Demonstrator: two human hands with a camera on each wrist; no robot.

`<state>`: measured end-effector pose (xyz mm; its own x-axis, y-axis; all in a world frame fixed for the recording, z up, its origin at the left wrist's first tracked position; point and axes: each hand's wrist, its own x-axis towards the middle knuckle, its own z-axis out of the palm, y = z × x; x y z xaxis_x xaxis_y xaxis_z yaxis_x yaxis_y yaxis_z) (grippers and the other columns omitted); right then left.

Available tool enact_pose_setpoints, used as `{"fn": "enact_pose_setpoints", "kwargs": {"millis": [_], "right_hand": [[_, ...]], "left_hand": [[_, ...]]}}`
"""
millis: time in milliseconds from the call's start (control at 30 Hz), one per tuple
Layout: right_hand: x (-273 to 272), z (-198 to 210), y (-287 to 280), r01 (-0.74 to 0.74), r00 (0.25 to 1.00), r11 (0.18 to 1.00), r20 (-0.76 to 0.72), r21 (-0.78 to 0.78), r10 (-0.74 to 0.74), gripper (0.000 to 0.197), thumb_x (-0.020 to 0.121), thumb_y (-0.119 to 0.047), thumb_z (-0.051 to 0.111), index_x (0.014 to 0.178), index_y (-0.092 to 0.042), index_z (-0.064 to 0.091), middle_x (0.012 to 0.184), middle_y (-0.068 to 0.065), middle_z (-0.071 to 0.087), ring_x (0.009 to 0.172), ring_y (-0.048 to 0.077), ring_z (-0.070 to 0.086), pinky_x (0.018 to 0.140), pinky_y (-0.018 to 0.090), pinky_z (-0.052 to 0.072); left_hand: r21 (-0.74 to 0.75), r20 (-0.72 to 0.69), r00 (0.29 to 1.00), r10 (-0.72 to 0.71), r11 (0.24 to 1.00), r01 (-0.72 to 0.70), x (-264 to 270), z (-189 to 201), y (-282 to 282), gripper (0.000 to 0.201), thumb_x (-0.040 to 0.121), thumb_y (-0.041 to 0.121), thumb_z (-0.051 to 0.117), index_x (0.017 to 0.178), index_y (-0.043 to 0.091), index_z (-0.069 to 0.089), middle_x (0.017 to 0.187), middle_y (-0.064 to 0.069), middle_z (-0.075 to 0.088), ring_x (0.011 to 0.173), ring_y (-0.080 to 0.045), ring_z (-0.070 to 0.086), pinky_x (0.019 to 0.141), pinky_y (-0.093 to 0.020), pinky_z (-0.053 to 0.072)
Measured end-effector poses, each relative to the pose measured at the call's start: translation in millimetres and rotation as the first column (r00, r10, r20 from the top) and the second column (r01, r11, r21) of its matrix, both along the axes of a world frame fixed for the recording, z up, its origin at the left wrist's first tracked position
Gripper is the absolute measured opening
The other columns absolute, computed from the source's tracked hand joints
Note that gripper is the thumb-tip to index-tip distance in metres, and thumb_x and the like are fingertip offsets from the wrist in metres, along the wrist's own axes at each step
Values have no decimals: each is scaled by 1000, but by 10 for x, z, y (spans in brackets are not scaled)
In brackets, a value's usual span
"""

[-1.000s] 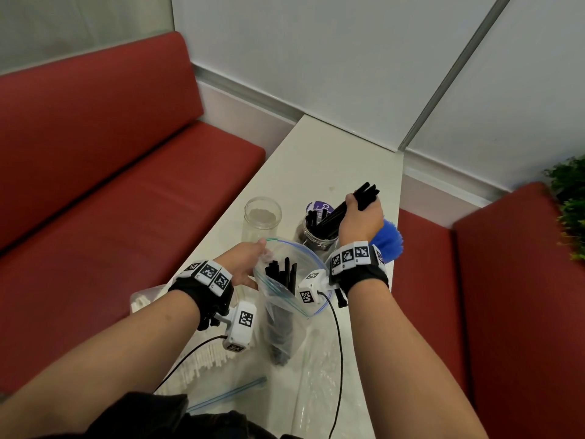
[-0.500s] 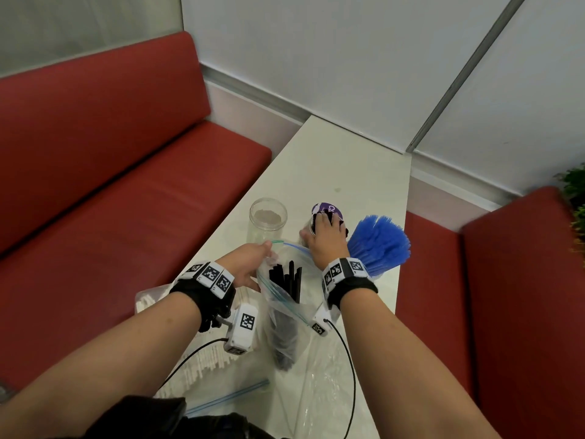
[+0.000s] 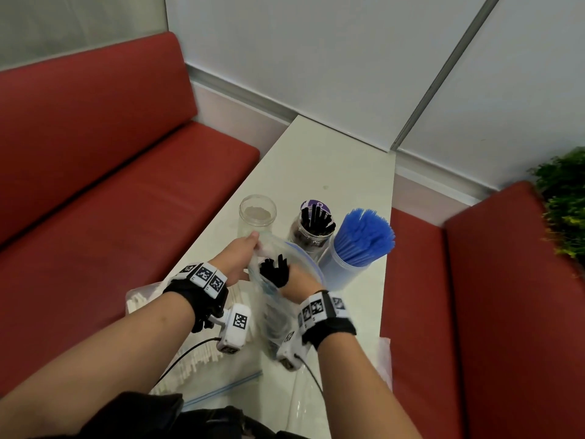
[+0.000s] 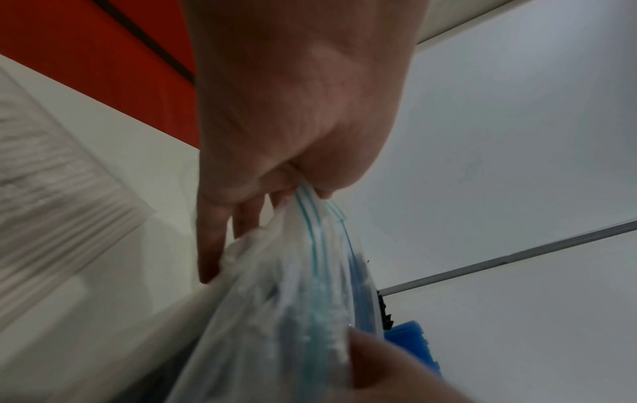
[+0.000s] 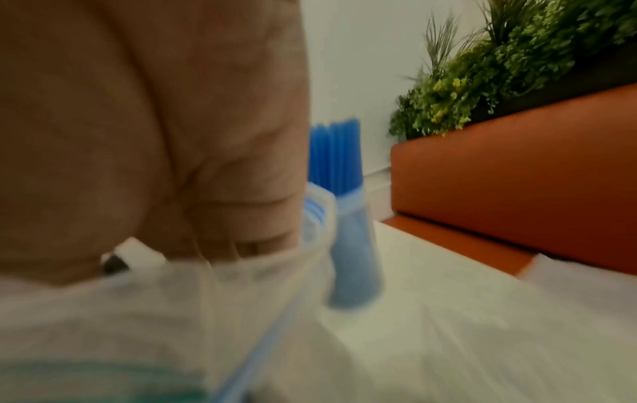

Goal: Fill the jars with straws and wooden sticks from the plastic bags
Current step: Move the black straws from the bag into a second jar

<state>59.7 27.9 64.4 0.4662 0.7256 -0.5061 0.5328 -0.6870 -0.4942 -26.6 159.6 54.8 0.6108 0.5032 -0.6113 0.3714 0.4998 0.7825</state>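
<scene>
My left hand (image 3: 238,259) pinches the zip rim of the plastic bag (image 3: 286,307), holding its mouth open and upright on the surface (image 3: 319,160). My right hand (image 3: 296,278) reaches inside among the black straws (image 3: 274,270); I cannot tell whether that grip has closed. The half-filled jar (image 3: 311,237) stands just beyond the bag, so each bunch travels little.

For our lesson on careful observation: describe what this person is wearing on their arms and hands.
Both forearms are bare. Each wrist carries a black wrist strap topped with white blocks printed with black square marker codes. A small white camera unit with its own marker hangs under each wrist, trailing a thin black cable. The left hand and right hand are ungloved.
</scene>
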Motion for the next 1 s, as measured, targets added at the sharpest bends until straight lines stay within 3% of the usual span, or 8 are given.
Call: {"fn": "enact_pose_setpoints", "kwargs": {"millis": [67, 133, 233, 333, 467, 667, 767, 1000], "right_hand": [[-178, -182, -95, 138, 990, 985, -23, 107, -136, 38, 100, -20, 57, 135, -4, 54, 128, 15, 65, 118, 32, 61, 93, 32, 46], [-260, -323, -194, 226, 973, 956, -1, 188, -230, 30, 97, -21, 62, 123, -4, 62, 121, 14, 70, 115, 29, 63, 85, 27, 45], [-268, -310, -287, 254, 967, 936, -41, 242, -252, 23, 95, -15, 63, 114, -4, 70, 115, 12, 73, 110, 26, 66, 90, 31, 50], [-147, -168, -272, 256, 966, 922, -56, 290, -251, 17, 89, -4, 66, 106, -4, 68, 99, 10, 68, 94, 22, 62, 76, 26, 43], [-55, -7, -237, 330, 937, 833, -45, 443, -347, 29, 90, 0, 63, 119, -3, 66, 113, 10, 69, 101, 19, 59, 87, 24, 42], [-128, -31, -176, 263, 964, 897, -127, 356, -232, 29, 97, -7, 61, 125, -2, 64, 114, 13, 70, 103, 25, 63, 87, 30, 50], [-105, -45, -209, 301, 954, 864, -134, 404, -269, 23, 95, -5, 62, 117, -1, 68, 110, 16, 72, 102, 28, 65, 89, 35, 50], [-117, -53, -265, 188, 982, 929, -84, 318, -170, 25, 100, -22, 61, 115, -3, 67, 101, 8, 69, 93, 22, 61, 78, 27, 42]], "left_hand": [[-2, 13, 1000, 7, 1000, -7, -14, -29, -46, 51, 103, 51, 31, 117, 8, 56, 115, -15, 64, 99, -30, 65, 83, -42, 53], [2, 23, 1000, 0, 1000, 0, -46, -39, -66, 52, 103, 51, 29, 124, 10, 54, 122, -14, 63, 102, -30, 65, 82, -41, 52], [-35, 51, 999, 18, 999, -16, -80, -43, -85, 48, 103, 51, 31, 121, 12, 54, 119, -13, 62, 93, -29, 65, 71, -36, 54], [-31, 74, 994, 84, 996, -81, -63, -2, -68, 41, 103, 48, 33, 106, 15, 56, 110, -12, 61, 82, -27, 65, 65, -35, 54], [-57, 117, 985, 128, 991, -122, 14, 102, -52, 38, 103, 47, 33, 101, 15, 54, 106, -12, 62, 81, -28, 66, 64, -37, 55], [-122, 180, 975, 134, 986, -114, 98, 213, -138, 37, 104, 46, 33, 90, 15, 48, 111, -16, 60, 99, -40, 65, 74, -46, 54], [-134, 189, 975, 115, 987, -91, 84, 224, -123, 38, 104, 47, 32, 88, 16, 47, 115, -14, 59, 86, -35, 67, 58, -38, 55], [-133, 187, 975, 119, 986, -95, 102, 213, -112, 39, 104, 48, 32, 91, 14, 47, 117, -15, 60, 79, -33, 68, 58, -37, 55]]}}
